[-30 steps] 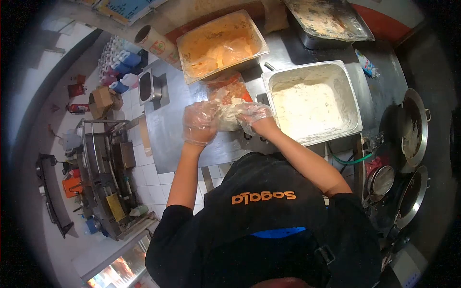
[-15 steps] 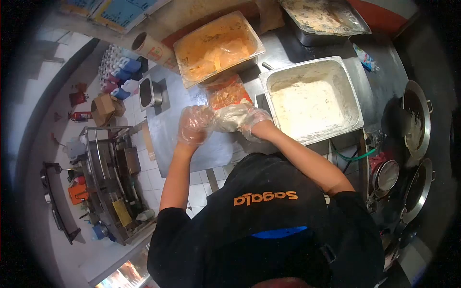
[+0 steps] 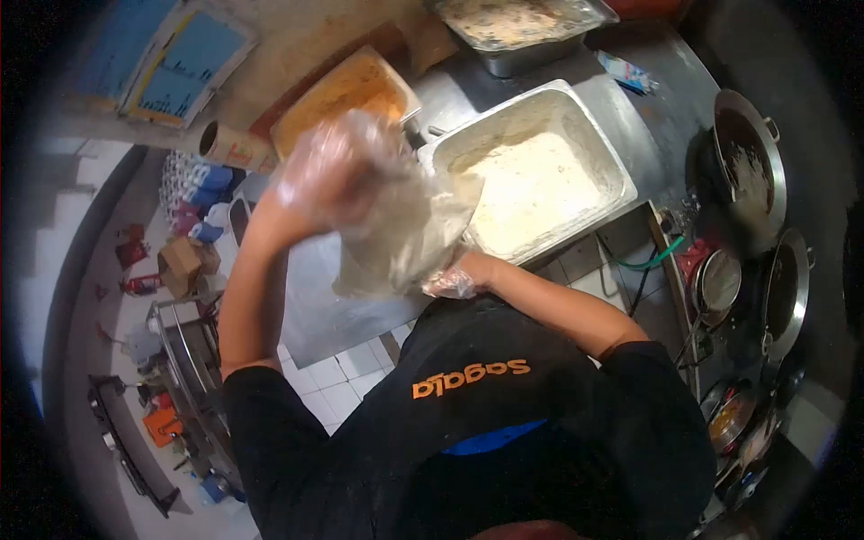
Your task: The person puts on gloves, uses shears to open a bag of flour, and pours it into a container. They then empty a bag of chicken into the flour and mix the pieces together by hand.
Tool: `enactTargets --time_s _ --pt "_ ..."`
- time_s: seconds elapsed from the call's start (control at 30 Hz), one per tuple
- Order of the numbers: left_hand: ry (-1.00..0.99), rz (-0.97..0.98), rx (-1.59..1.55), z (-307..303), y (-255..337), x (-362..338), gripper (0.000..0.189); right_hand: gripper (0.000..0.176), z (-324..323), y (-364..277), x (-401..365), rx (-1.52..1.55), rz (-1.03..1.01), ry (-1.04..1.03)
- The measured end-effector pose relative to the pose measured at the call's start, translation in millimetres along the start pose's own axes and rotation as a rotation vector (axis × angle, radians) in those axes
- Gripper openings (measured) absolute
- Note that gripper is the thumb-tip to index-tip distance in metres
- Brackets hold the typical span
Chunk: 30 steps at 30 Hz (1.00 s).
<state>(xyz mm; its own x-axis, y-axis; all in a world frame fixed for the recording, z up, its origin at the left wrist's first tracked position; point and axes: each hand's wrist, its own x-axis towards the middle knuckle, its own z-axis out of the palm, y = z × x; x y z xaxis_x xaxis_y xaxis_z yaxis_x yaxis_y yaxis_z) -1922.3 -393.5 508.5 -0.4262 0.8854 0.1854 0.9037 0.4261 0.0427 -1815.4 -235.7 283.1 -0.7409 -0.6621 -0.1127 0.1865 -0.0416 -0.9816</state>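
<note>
Head view, looking down: a person in a black top (image 3: 468,432) with orange lettering works at the near edge of a steel counter (image 3: 310,306). Closest to the body, the gloved right hand (image 3: 450,282) sits just above the counter's near edge, its fingers curled onto the bottom of a flour-dusted plastic bag (image 3: 405,234). The bag hangs stretched between both hands, above the counter's near edge and overlapping the near left corner of the flour tray (image 3: 621,171). Higher up, the gloved left hand (image 3: 328,175) is raised and clenched around the bag's top (the hand is motion-blurred, so single fingers cannot be made out).

Behind the bag, the flour tray stands at the counter's right side, half filled with pale flour. To its left, toward the far left corner, an orange-coated tray (image 3: 301,121) is partly hidden by the raised hand. A third tray (image 3: 531,49) of pale crumbly stuff stands along the far edge. Off the counter's right edge are two dark woks (image 3: 751,166) (image 3: 783,288), with a round strainer (image 3: 720,283) near them.
</note>
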Motion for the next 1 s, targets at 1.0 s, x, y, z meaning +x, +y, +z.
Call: enactTargets --time_s 1.0 --pt "0.038 -0.810 -1.005 221 15 97 0.018 0.045 -35 2 -83 1.531 -0.131 0.166"
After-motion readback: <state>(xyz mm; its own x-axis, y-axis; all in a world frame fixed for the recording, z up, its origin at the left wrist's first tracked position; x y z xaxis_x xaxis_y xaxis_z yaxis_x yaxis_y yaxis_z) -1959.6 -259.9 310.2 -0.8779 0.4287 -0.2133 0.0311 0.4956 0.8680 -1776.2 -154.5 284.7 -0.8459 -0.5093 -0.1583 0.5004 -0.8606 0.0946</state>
